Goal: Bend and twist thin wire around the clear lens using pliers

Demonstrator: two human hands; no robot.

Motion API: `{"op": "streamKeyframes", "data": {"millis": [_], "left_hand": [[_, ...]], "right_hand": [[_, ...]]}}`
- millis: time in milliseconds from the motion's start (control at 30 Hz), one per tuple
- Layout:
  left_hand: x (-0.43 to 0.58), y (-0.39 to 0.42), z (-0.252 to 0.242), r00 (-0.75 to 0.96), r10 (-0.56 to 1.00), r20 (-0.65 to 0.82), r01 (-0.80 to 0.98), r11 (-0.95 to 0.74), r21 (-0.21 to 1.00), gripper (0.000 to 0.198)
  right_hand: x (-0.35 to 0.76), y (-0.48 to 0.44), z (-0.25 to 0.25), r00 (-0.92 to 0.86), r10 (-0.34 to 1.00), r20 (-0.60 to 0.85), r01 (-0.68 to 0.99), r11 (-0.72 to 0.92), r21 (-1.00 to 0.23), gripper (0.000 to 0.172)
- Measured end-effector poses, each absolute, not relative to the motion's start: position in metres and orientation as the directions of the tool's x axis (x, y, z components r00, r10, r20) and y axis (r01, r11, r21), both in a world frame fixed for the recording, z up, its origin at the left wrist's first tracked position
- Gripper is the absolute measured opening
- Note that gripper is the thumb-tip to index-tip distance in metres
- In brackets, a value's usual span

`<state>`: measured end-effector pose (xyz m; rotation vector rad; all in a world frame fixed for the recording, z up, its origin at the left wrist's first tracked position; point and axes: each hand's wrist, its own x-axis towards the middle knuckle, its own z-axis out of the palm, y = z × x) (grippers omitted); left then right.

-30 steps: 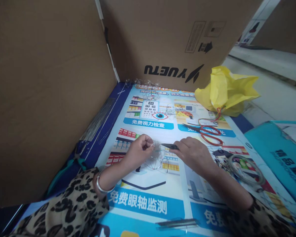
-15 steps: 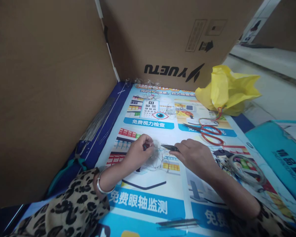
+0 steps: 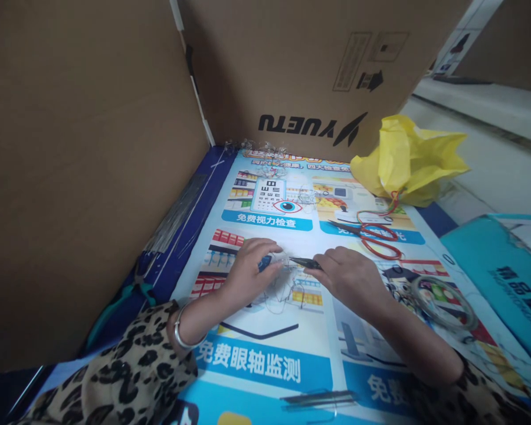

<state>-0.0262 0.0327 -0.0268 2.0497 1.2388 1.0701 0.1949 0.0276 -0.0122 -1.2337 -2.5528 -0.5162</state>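
Closed around the handles of a pair of narrow-jawed pliers point(image 3: 304, 263), my right hand point(image 3: 353, 278) points their dark tips to the left. The tips meet the upper part of a loose shape of thin bent wire point(image 3: 284, 284). My left hand point(image 3: 250, 271) pinches that wire shape between thumb and fingers, its strands hanging below over the printed poster point(image 3: 274, 248). Where exactly the jaws touch the wire is too fine to make out. Red-handled scissors point(image 3: 380, 241) lie beyond my right hand, with their dark blades pointing left.
Cardboard walls point(image 3: 292, 71) stand at the back and left. Wire pieces point(image 3: 269, 147) lie at the back, straight wires point(image 3: 172, 218) and teal-handled pliers point(image 3: 137, 289) at left. A wire coil point(image 3: 445, 304), yellow bag point(image 3: 407, 162) and teal box point(image 3: 504, 271) are at right; thin rods point(image 3: 321, 399) lie in front.
My left hand has turned slightly, its fingers now stretched further over the wire. The wire shape has shifted with it, and the pliers' tips remain close by.
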Motion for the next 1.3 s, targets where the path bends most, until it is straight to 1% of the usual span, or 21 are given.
{"op": "streamKeyframes", "data": {"millis": [133, 333, 433, 500, 533, 600, 633, 700, 767, 833, 867, 933, 1000, 1133, 1300], "left_hand": [[-0.026, 0.032, -0.019, 0.301, 0.851, 0.431, 0.504, -0.526, 0.685, 0.013], [-0.025, 0.030, -0.016, 0.368, 0.805, 0.467, 0.517, -0.594, 0.617, 0.013], [-0.026, 0.029, -0.018, 0.344, 0.809, 0.477, 0.554, -0.585, 0.592, 0.015], [-0.026, 0.028, -0.019, 0.295, 0.820, 0.491, 0.583, -0.562, 0.587, 0.015], [-0.026, 0.028, -0.019, 0.271, 0.824, 0.498, 0.592, -0.550, 0.589, 0.015], [-0.026, 0.028, -0.019, 0.236, 0.830, 0.505, 0.598, -0.534, 0.598, 0.014], [-0.026, 0.028, -0.019, 0.223, 0.832, 0.509, 0.597, -0.529, 0.603, 0.013], [-0.026, 0.028, -0.020, 0.195, 0.836, 0.513, 0.597, -0.517, 0.614, 0.013], [-0.025, 0.028, -0.020, 0.169, 0.847, 0.504, 0.606, -0.492, 0.625, 0.013], [-0.025, 0.027, -0.020, 0.152, 0.858, 0.491, 0.617, -0.470, 0.631, 0.012], [-0.025, 0.027, -0.020, 0.149, 0.862, 0.485, 0.620, -0.463, 0.633, 0.012], [-0.024, 0.026, -0.021, 0.147, 0.865, 0.479, 0.620, -0.458, 0.637, 0.012], [-0.024, 0.026, -0.021, 0.147, 0.868, 0.475, 0.619, -0.455, 0.640, 0.012], [-0.023, 0.025, -0.021, 0.136, 0.883, 0.450, 0.622, -0.430, 0.655, 0.010], [-0.023, 0.024, -0.021, 0.122, 0.926, 0.356, 0.621, -0.351, 0.701, 0.008]], "right_hand": [[0.194, 0.028, -0.012, -0.606, 0.703, 0.371, 0.791, 0.582, 0.190, 0.035], [0.192, 0.027, -0.011, -0.610, 0.700, 0.372, 0.788, 0.586, 0.188, 0.032], [0.191, 0.027, -0.013, -0.594, 0.723, 0.352, 0.799, 0.581, 0.155, 0.033], [0.191, 0.028, -0.015, -0.545, 0.769, 0.334, 0.830, 0.550, 0.086, 0.033], [0.191, 0.028, -0.015, -0.496, 0.804, 0.327, 0.856, 0.516, 0.028, 0.033], [0.189, 0.028, -0.013, -0.350, 0.893, 0.284, 0.905, 0.401, -0.145, 0.033], [0.188, 0.028, -0.012, -0.267, 0.935, 0.232, 0.912, 0.323, -0.251, 0.034], [0.184, 0.025, -0.010, -0.146, 0.986, 0.078, 0.871, 0.165, -0.463, 0.036], [0.178, 0.022, -0.010, -0.128, 0.989, -0.069, 0.771, 0.055, -0.634, 0.033], [0.172, 0.017, -0.012, -0.188, 0.971, -0.150, 0.658, 0.012, -0.753, 0.028], [0.169, 0.015, -0.014, -0.230, 0.959, -0.167, 0.610, 0.008, -0.792, 0.026], [0.163, 0.012, -0.017, -0.302, 0.935, -0.184, 0.547, 0.011, -0.837, 0.023], [0.159, 0.010, -0.019, -0.322, 0.926, -0.194, 0.525, 0.004, -0.851, 0.021], [0.155, 0.009, -0.018, -0.272, 0.935, -0.228, 0.501, -0.065, -0.863, 0.023], [0.157, 0.011, -0.015, -0.232, 0.942, -0.242, 0.494, -0.100, -0.864, 0.021]]}}
